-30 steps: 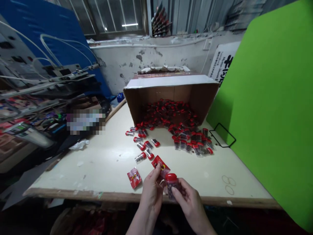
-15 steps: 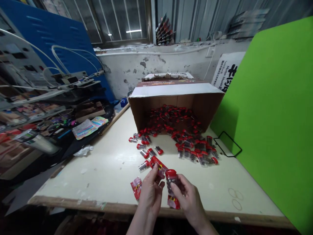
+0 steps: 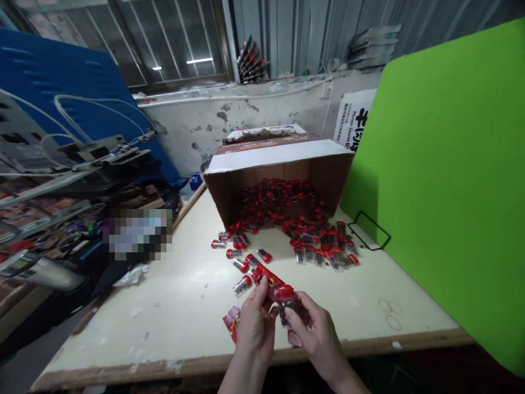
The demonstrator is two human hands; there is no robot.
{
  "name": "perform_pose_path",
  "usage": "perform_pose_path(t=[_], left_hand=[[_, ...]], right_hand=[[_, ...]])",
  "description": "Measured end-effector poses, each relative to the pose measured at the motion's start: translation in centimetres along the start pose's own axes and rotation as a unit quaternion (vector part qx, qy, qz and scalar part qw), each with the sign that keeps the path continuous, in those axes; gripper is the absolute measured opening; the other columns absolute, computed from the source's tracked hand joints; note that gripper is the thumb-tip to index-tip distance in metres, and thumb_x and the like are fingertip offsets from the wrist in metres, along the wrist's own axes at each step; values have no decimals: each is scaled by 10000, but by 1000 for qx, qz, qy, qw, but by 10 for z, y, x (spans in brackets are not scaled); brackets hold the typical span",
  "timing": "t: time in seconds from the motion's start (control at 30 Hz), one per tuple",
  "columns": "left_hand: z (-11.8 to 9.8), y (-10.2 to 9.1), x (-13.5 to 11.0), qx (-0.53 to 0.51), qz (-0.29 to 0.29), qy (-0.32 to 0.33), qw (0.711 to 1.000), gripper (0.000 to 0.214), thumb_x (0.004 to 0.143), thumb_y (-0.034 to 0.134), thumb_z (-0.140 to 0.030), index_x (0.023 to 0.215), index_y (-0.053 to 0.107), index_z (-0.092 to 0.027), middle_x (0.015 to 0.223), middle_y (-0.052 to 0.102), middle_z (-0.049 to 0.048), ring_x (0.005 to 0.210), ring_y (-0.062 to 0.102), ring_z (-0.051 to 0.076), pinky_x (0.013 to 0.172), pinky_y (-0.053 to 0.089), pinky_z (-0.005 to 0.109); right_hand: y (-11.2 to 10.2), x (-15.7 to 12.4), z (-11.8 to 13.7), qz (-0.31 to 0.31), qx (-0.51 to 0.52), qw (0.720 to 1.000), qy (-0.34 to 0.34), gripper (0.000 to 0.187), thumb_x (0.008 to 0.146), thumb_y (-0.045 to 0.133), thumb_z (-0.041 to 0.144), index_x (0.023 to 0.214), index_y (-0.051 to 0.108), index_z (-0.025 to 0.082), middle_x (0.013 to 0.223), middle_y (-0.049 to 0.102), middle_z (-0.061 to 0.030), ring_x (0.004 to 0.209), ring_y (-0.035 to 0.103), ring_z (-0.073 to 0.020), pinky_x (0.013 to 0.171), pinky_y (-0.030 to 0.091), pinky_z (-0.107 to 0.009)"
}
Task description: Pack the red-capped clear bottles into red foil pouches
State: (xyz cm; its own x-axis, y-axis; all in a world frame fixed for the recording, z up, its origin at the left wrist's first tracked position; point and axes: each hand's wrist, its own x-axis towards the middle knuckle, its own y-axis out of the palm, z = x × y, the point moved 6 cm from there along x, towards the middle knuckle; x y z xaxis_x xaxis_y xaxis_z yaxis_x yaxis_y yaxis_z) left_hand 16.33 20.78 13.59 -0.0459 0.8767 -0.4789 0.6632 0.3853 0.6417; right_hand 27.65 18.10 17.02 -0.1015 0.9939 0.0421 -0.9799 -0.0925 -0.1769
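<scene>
My left hand (image 3: 257, 320) is closed on a red printed plastic pouch (image 3: 266, 273). In my right hand (image 3: 320, 331) is a small clear jar with a red cap (image 3: 284, 292) and dark pieces inside; thumb and fingers grip its sides. The jar's capped end meets the pouch's near end, and whether it is inside the pouch I cannot tell. Another red and pink pouch (image 3: 232, 320) lies left of my left hand. A further pouch (image 3: 294, 338) shows partly behind my right hand. Several similar red-capped jars (image 3: 241, 284) lie just beyond my hands.
A cardboard box (image 3: 279, 158) lies on its side at the back, with many red-capped jars spilling from its opening. To the right stands a green panel (image 3: 443, 180) beside a black wire frame (image 3: 369, 232). At left are a machine (image 3: 90, 150) and a metal cup (image 3: 45, 271).
My right hand has brought the jar's red cap up against the pouch in my left hand; before, they were slightly apart. The whole view has shifted a little.
</scene>
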Motion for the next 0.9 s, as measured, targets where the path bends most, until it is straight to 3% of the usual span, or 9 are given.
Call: perform_pose_path(t=[0.3,0.5,0.7,0.9], left_hand=[[-1,0,-11,99,52,27,993,229,732,685,-339,852,664,-146,787,673,50,731,560,138,639,389,251],[-4,-3,-9,145,80,29,986,218,744,667,-347,808,674,-139,775,674,60,709,546,136,636,382,248],[-4,2,-6,139,114,27,983,221,741,663,-348,742,676,-128,691,665,56,599,545,138,594,392,262],[0,-1,4,151,83,38,984,196,705,711,-294,778,708,-112,733,695,66,700,585,145,706,423,253]], right_hand=[[3,2,6,-11,-17,1000,-22,183,856,507,320,926,579,168,691,635,-25,594,590,-151,529,470,-215],[6,7,0,46,7,999,-18,196,865,509,319,964,596,173,744,640,-27,662,595,-154,611,485,-232],[9,15,-24,131,123,982,66,226,854,512,357,890,594,149,649,559,7,491,500,-97,455,433,-194],[-6,24,-9,97,-59,993,-18,114,846,506,249,795,581,179,657,541,23,583,531,-116,535,431,-202]])
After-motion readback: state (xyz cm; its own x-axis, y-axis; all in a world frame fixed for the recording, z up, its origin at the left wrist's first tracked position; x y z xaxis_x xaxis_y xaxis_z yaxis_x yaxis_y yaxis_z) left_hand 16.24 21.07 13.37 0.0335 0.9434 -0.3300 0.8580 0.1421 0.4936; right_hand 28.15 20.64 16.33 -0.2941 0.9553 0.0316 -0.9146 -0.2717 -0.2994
